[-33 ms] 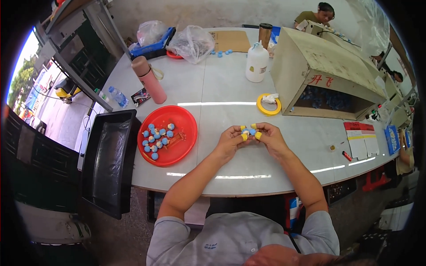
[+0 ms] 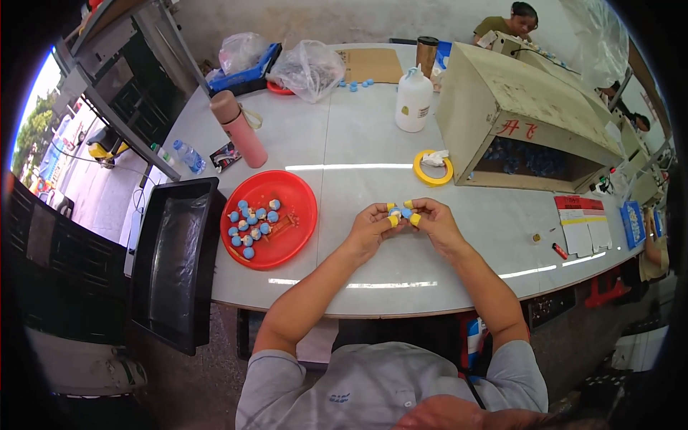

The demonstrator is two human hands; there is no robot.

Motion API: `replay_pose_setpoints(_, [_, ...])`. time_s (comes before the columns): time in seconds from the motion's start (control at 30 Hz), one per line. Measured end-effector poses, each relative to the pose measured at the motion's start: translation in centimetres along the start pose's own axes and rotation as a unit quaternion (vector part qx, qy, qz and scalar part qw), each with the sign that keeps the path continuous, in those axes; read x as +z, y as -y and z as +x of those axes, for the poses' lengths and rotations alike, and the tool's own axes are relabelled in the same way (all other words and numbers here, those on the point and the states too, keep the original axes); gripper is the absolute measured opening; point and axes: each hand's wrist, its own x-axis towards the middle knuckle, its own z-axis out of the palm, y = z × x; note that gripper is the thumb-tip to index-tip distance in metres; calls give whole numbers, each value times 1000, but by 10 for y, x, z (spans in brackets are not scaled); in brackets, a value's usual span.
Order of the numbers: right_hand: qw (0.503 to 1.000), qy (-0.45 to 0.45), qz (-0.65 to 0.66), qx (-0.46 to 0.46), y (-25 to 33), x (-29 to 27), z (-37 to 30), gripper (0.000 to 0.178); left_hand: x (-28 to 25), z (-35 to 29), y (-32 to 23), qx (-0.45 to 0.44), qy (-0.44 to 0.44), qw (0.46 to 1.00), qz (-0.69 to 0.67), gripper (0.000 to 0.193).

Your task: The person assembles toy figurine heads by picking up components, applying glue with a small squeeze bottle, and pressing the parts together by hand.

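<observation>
Left hand [image 2: 371, 228] and right hand [image 2: 436, 221] meet above the table [image 2: 358, 150], fingertips pinching 1 small blue piece [image 2: 403, 213] between them. A red tray [image 2: 290, 240] of similar pieces lies to the left

Glossy, seemingly plastic red tray [image 2: 297, 215]

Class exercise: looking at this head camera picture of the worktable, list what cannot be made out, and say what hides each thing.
- Small blue part, head view: mostly covered by the left hand and right hand.
- Blue pieces in the cardboard box: shadowed, too small.
- Black bin contents: dark liner hides them.
</observation>
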Motion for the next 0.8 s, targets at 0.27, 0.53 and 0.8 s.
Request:
replay_pose_setpoints(0.27, [962, -31, -191, -191, -29, -6, 4, 28, -6, 7, 4, -31, -9, 999, -15, 28])
replay_pose_setpoints(0.53, [944, -55, -230, -229, -23, -1, -1, 30, 0, 6, 11, -16, -23, 999, 38, 30])
replay_pose_setpoints(0.8, [977, -45, -146, -146, -30, -15, 7, 24, 9, -1, 0, -63, -15, 998, 12, 24])
